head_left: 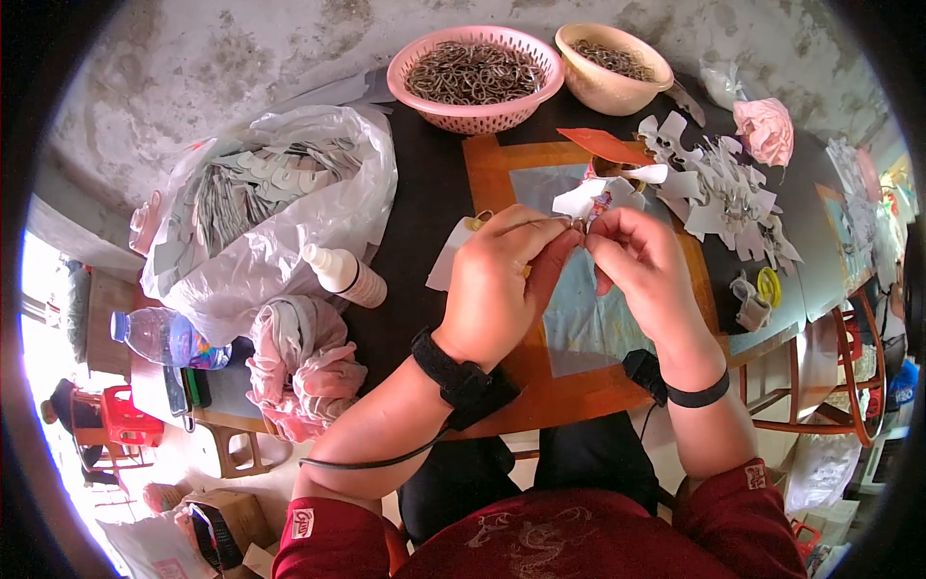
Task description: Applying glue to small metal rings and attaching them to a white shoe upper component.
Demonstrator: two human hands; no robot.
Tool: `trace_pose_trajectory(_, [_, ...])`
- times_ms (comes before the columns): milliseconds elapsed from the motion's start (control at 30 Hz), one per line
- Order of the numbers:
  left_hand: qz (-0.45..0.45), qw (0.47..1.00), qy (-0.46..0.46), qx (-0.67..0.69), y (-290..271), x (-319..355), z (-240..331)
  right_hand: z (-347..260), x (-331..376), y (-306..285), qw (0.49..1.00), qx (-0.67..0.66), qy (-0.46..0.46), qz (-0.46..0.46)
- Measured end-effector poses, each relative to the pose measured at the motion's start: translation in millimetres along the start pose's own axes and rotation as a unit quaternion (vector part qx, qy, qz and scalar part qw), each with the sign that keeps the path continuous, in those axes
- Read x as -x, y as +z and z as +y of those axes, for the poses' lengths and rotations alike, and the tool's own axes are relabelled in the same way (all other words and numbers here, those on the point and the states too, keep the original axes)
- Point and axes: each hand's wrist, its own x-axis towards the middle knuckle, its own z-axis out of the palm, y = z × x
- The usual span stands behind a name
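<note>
My left hand (pixel 502 275) and my right hand (pixel 641 261) meet over the middle of the table, fingertips nearly touching. Between their pinched thumbs and fingers is a small metal piece (pixel 580 227), mostly covered, so its exact kind is unclear. A white card (pixel 447 259) pokes out to the left of my left hand, with a yellowish ring-like bit near its top. Just beyond my fingertips lie white card pieces (pixel 579 199) and an orange-red flap (pixel 603 146) over a small box. Beneath my hands is a pale blue sheet (pixel 588 328) bordered with brown tape.
A pink basket (pixel 475 118) and a cream bowl (pixel 617 95) hold many metal pieces at the back. White cards with metal parts (pixel 728 193) pile up right. Left are a plastic bag (pixel 289 222) of cards, a white bottle (pixel 345 276), a cloth (pixel 304 357) and a water bottle (pixel 174 337).
</note>
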Motion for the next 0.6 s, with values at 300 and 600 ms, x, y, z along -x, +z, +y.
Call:
trace_pose_trajectory(300, [0.014,0.995,-0.046,0.084,2,-2,2,2,4,5,0.996,-0.092,-0.01,-0.004])
trace_pose_trajectory(600, [0.064,0.962,-0.175,0.199,15,9,-6,-7,11,16,0.979,0.129,-0.14,0.078])
